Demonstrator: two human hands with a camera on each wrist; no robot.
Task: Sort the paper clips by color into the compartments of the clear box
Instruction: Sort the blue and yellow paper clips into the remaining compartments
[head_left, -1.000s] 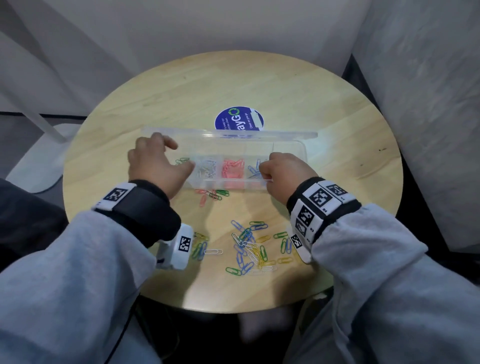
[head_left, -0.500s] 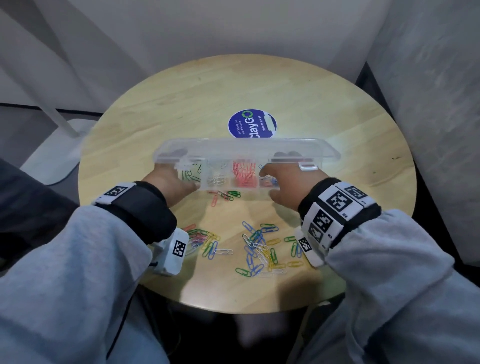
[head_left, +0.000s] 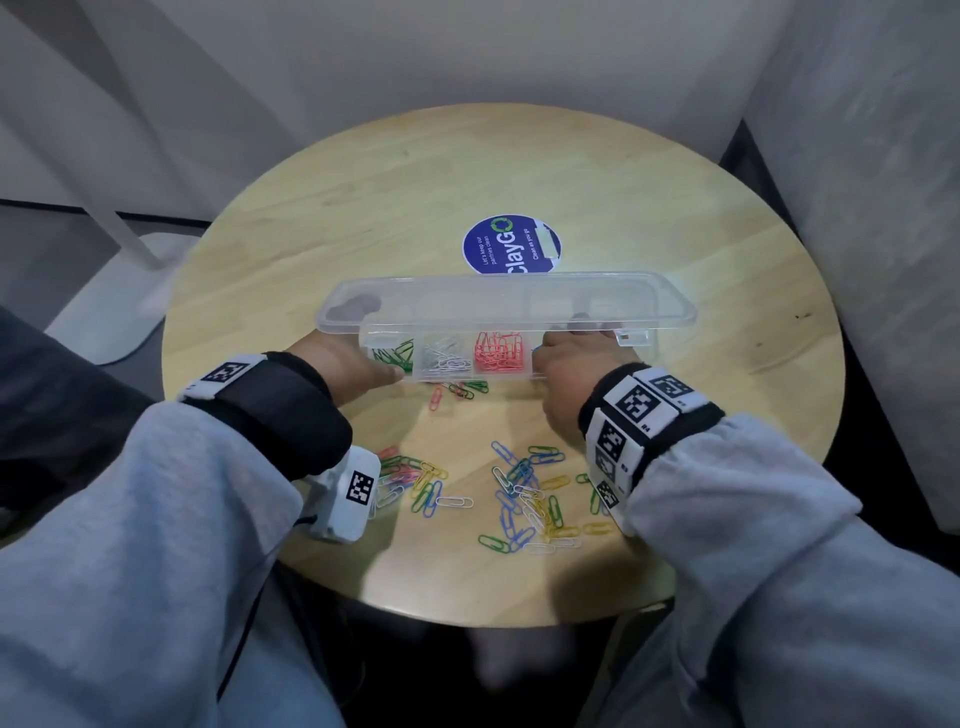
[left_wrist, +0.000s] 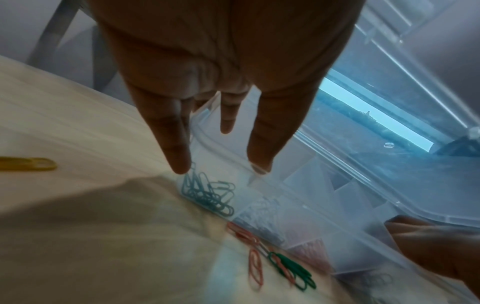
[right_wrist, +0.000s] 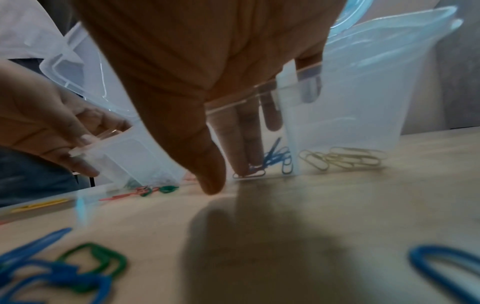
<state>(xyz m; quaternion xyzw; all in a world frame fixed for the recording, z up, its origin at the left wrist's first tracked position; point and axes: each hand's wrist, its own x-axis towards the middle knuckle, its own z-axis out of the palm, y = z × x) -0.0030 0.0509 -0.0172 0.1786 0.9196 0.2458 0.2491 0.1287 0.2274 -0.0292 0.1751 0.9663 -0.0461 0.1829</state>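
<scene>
The clear box stands tipped toward me on the round table, its open lid raised behind it. Green clips, white clips and pink clips lie against its near wall in separate compartments. Blue clips and yellow clips fill two compartments at the right end. My left hand grips the box's left end, thumb in front and fingers behind. My right hand grips the right end, with its fingers showing through the plastic.
Loose mixed-colour clips lie in a pile near the table's front edge, a smaller heap by my left wrist, and a few just before the box. A blue round sticker sits behind the box. A white stand base is on the floor, left.
The box lay flat with its lid folded back; both hands have since tipped it up toward me, and the lid has risen. The clips have slid to the near wall.
</scene>
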